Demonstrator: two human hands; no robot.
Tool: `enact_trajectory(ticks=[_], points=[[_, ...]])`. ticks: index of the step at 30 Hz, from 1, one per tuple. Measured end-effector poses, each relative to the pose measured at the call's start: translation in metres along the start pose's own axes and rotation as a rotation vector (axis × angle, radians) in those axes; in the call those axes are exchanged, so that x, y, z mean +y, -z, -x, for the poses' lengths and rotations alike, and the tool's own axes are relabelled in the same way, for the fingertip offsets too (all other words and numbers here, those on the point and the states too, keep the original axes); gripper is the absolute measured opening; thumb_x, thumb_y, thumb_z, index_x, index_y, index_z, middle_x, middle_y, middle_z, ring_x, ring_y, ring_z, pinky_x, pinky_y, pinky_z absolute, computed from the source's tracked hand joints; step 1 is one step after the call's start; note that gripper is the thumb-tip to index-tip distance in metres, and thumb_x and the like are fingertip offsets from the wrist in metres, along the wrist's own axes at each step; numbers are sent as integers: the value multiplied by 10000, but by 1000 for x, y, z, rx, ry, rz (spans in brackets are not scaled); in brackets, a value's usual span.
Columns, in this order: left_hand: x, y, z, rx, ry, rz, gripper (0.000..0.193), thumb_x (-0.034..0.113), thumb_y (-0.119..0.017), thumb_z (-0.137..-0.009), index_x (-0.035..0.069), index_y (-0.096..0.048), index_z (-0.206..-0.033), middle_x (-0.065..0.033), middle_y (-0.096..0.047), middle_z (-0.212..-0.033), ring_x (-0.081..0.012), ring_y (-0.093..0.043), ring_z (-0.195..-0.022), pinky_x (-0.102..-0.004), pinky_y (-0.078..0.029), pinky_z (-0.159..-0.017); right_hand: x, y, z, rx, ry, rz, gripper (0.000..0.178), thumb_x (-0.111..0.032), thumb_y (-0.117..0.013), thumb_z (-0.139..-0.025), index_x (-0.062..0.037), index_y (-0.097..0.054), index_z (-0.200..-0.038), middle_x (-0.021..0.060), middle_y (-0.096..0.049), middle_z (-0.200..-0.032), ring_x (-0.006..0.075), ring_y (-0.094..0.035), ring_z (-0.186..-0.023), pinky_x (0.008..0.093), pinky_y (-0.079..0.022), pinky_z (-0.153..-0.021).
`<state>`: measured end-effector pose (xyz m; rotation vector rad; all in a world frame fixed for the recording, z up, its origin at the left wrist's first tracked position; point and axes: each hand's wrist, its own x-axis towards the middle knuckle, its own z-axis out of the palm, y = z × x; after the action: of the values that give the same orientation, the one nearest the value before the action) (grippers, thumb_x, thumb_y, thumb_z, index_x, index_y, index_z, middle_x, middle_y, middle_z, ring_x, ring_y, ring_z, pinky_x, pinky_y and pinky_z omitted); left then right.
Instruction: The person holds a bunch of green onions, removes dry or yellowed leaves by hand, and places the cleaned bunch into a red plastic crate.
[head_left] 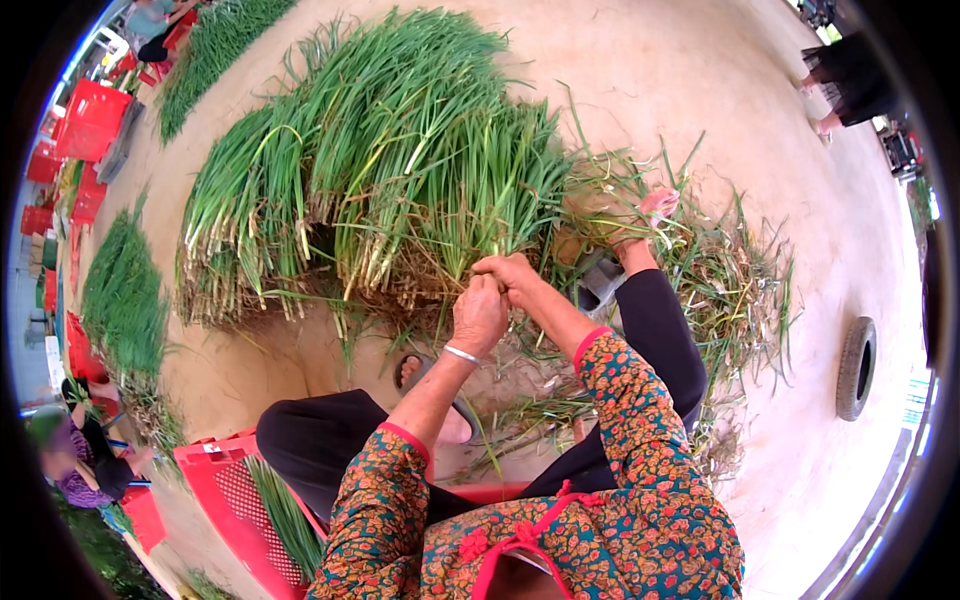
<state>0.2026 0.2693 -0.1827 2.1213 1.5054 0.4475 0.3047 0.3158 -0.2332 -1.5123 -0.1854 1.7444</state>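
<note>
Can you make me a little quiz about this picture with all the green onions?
1. True or false: both hands, the left hand and the right hand, meet at one thin bunch of green onions.
2. What lies in the red crate? A) green onions B) tyres C) shoes
3. What round black thing lies on the ground at the right?

Key: 1 true. 2 A. 3 a tyre.
</note>
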Motion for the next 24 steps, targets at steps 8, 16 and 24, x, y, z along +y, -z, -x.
enact_trajectory(ticks=[8, 16, 24], points=[[-60, 7, -12, 28, 141, 212, 168, 148, -601, -810, 35, -628, -932, -175, -653, -869, -344, -630, -806, -388, -500, -716, -4, 20, -4, 39, 108, 93, 165, 18, -693, -664, 97, -594, -769, 149, -617, -771, 251, -628, -638, 388, -522, -546], [-64, 21, -34, -278, 160, 113, 356, 140, -544, -769, 102, -610, -1117, -199, -651, -939, -362, -621, -869, -434, -490, -774, -24, 14, 18, -66, 2, -110, 173, 8, -703, -657, 83, -609, -781, 151, -625, -765, 247, -623, -619, 401, -520, -520], [-53, 10, -38, -431, 486, 891, 478, -30, -518, -745, 9, -547, -1221, -53, -578, -660, -123, -526, -477, -252, -372, -399, -4, 21, 17, -255, -58, -199, 181, 5, -701, -695, 50, -642, -860, 108, -651, -783, 200, -637, -649, 348, -535, -590]])
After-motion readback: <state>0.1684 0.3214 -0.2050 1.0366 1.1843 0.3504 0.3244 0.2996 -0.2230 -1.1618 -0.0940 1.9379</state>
